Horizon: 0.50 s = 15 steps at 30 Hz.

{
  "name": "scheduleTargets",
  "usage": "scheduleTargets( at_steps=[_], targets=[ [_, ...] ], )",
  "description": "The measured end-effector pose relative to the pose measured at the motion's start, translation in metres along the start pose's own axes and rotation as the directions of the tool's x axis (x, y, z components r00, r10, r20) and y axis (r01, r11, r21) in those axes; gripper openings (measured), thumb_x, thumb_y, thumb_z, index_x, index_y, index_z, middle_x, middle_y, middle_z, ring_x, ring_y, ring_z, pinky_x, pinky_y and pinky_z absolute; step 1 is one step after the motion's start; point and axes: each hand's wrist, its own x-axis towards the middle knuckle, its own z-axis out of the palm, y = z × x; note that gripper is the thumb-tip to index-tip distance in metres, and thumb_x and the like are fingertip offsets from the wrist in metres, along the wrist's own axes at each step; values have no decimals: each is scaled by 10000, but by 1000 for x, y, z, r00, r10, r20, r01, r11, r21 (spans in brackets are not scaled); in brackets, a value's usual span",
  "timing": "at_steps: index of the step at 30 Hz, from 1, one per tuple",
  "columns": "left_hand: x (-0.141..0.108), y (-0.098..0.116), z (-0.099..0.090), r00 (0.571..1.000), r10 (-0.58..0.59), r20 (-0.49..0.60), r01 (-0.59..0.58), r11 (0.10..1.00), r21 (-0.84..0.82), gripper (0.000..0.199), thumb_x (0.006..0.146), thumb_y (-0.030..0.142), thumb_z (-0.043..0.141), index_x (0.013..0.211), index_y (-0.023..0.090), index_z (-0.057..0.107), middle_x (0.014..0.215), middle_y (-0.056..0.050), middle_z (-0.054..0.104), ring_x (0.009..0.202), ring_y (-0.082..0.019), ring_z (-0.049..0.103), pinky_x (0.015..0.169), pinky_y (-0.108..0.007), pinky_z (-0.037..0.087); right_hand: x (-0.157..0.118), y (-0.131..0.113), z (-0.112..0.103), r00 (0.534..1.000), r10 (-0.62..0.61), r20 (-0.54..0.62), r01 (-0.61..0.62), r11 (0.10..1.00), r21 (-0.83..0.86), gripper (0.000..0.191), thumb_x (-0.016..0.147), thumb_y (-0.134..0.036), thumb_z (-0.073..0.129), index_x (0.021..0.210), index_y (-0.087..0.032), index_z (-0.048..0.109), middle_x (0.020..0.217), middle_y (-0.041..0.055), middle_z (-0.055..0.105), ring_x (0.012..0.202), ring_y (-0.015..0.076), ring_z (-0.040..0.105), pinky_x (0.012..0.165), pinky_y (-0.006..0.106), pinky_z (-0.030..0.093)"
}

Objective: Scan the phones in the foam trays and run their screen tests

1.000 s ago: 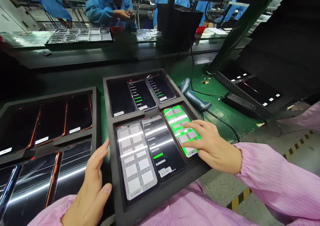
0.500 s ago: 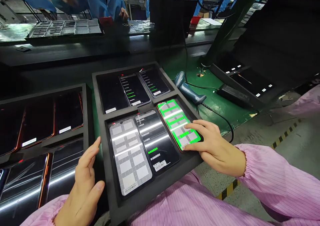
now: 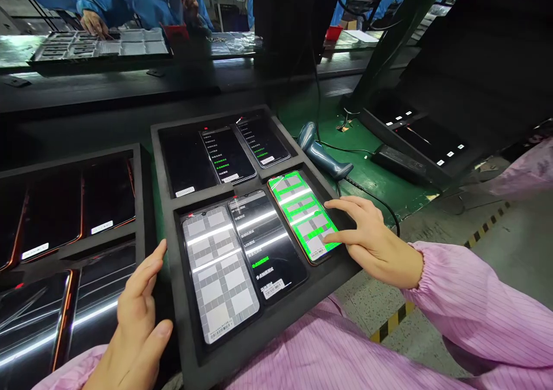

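Phone (image 3: 298, 205), green-lit, in the near-right pocket of dark tray (image 3: 178, 298), at right hand (image 3: 375, 246) with thumb and finger spread; left hand (image 3: 136, 321) open alongside. Looks light, stiff, slick, fragile; best gripped by long edges.

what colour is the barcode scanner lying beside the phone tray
The scanner is dark blue-grey, perhaps slightly teal; it shows best in the current head view.

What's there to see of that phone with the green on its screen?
The phone lies face up in the black, foam-like tray, in the near row's right-hand place. Its glossy screen shows pale blocks and green bands; its edge looks orange, with a barcode label at the near end. The right hand's thumb reaches over the screen.
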Motion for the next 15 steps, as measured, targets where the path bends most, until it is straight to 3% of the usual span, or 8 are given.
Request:
scheduleTargets(
  at_steps=[6, 15],
  targets=[
    [1, 0, -1, 1000, 21, 3, -21, 999, 38, 638, 825, 477, 454, 1377, 222, 263, 1493, -95, 234, 1358, -289, 230, 1118, -506, 180, 7, -3, 1, 998, 43, 39, -41, 998, -50, 475, 716, -68, 379, 993, -293, 693, 1330, 59, 419, 1223, 318, 275, 940, 564, 292],
    [-2, -1, 2, 1000, 16, 5, -16, 1000, 12, 571, 848, 429, 437, 1365, 284, 244, 1500, -61, 219, 1366, -277, 210, 1111, -533, 171, 15, -23, 6, 997, -18, 78, 19, 1000, -12, 486, 708, -89, 407, 1037, -321, 679, 1338, 59, 404, 1229, 334, 262, 937, 562, 260]
  ],
)
